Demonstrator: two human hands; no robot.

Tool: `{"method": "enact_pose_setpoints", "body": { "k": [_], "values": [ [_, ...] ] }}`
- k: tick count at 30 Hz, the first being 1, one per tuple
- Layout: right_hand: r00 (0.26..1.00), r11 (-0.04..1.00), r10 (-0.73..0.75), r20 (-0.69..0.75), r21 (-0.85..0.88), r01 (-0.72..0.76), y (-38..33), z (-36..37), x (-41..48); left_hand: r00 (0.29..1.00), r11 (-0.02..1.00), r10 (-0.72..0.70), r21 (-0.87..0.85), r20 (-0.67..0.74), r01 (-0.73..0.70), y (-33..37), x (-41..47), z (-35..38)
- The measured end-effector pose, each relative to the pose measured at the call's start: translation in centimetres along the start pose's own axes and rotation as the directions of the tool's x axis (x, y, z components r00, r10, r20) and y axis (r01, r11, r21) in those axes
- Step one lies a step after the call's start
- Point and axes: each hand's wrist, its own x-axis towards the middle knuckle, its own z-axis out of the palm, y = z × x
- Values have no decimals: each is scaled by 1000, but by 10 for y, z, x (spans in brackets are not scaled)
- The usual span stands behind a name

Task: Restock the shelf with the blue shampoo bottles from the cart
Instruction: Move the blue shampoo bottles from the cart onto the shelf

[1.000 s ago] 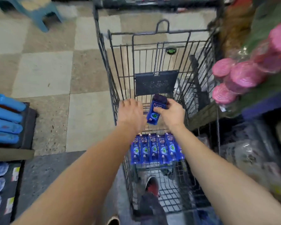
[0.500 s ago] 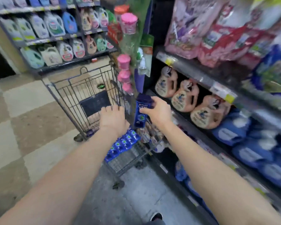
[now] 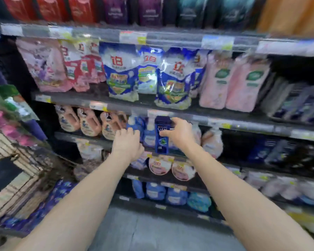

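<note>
Blue plastic sits at the centre of the frame: the shampoo bottle (image 3: pixel 161 134) is upright, cap up, label toward me, held in the air in front of the shelf (image 3: pixel 243 125) and not yet set down. My right hand (image 3: pixel 180 133) grips it by the upper half, fingers wrapped round its right side. I judge that leaves the base free to land flat on a shelf board. My left hand (image 3: pixel 127 144) hangs just left of the bottle, fingers loosely bent and holding nothing I can see. It looks ready to steady the bottle or push stock aside.

Behind the bottle, the row is packed with peach jugs (image 3: pixel 89 122) and pale refill bags, so I see no free slot there. Above sit blue-and-white pouches (image 3: pixel 121 73) and pink pouches (image 3: pixel 243 82). Dark bottles (image 3: pixel 297 104) at the right edge may mark the shampoo section, but blur keeps me from telling. At lower left, the cart (image 3: pixel 11 178) shows as a smear with more blue packs (image 3: pixel 58 192) beside it, so most of the restocking remains.
</note>
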Motion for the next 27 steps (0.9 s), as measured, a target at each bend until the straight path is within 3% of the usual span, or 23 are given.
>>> {"method": "enact_pose_setpoints", "body": {
  "k": [7, 13, 22, 27],
  "values": [
    [983, 996, 59, -176, -62, -71, 124, -188, -66, 978, 976, 198, -85, -59, -203, 227, 1, -70],
    [958, 990, 129, -258, -30, -141, 209, -302, -113, 934, 931, 338, -101, -117, -350, 378, -14, -110],
    [865, 970, 244, -439, 95, -225, 298, -423, -145, 862, 864, 481, -77, -161, -497, 523, -14, -157],
    [866, 975, 215, -451, 46, -218, 330, -478, -122, 833, 836, 521, -86, -187, -542, 580, 14, -170]
  ]
}}
